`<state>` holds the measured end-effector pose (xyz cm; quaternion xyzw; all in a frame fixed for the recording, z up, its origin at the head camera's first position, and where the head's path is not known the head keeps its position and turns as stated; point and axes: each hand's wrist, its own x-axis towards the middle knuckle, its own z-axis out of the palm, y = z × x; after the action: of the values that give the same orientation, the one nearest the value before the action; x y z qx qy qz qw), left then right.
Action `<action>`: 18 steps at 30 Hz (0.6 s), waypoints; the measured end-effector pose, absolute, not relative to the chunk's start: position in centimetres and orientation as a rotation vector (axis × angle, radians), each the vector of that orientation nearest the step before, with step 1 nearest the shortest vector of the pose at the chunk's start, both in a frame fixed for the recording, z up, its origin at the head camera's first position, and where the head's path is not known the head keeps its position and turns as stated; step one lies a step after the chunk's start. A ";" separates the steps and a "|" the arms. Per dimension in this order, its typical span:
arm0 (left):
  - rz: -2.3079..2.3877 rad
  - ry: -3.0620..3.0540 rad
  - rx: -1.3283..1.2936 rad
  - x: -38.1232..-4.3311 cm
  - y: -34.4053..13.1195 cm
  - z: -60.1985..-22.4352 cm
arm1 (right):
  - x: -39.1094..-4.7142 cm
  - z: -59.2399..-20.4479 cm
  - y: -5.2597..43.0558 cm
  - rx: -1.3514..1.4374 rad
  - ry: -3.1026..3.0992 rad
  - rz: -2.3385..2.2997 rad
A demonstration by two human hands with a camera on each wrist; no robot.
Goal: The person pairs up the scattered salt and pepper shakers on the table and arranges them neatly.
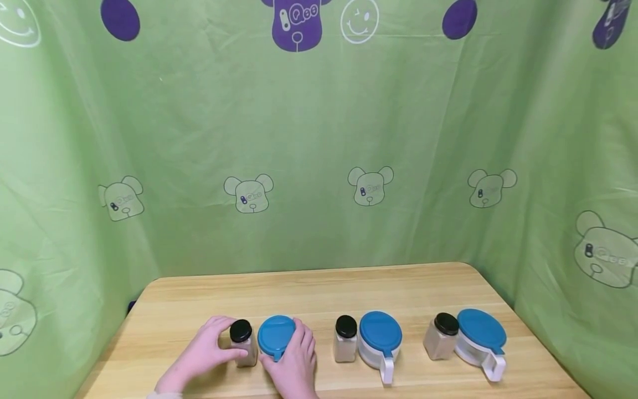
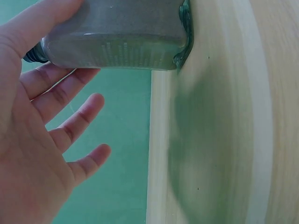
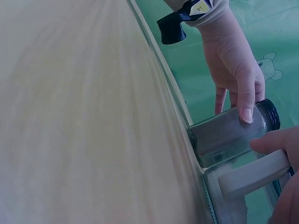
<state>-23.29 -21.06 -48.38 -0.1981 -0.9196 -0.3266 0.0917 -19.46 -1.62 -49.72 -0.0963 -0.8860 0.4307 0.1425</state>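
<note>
My left hand (image 1: 201,349) holds a clear square jar with a black lid (image 1: 241,331), thumb across the front and fingertips behind. The left wrist view shows the jar (image 2: 117,42) between thumb and first fingers, the others spread away from it. Just to its right is a round jug with a blue lid (image 1: 276,332). My right hand (image 1: 297,360) grips that jug, thumb at the near side and fingers around the right. In the right wrist view the jug's white handle (image 3: 254,175) sticks out beneath the hand, close beside the jar (image 3: 222,135).
A second black-lidded jar (image 1: 345,349) and blue-lidded jug (image 1: 380,332) stand right of my hands. Farther right is another such pair, jar (image 1: 440,341) and jug (image 1: 480,328). The wooden table (image 1: 309,288) ends at a green printed curtain (image 1: 309,238).
</note>
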 end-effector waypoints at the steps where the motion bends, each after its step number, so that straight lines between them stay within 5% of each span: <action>1: -0.977 -2.738 -0.583 -23.3 -21.1 -48.4 | -19.4 -49.7 -1.6 -0.278 -2.557 1.240; 18: -0.991 -2.741 -0.551 -22.9 -22.1 -47.8 | -19.0 -49.4 -1.6 -0.187 -2.498 1.270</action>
<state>-22.87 -22.11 -47.76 -0.1849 -0.9205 -0.3328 0.0876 -18.97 -1.60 -49.42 -0.0655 -0.8771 0.4459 0.1660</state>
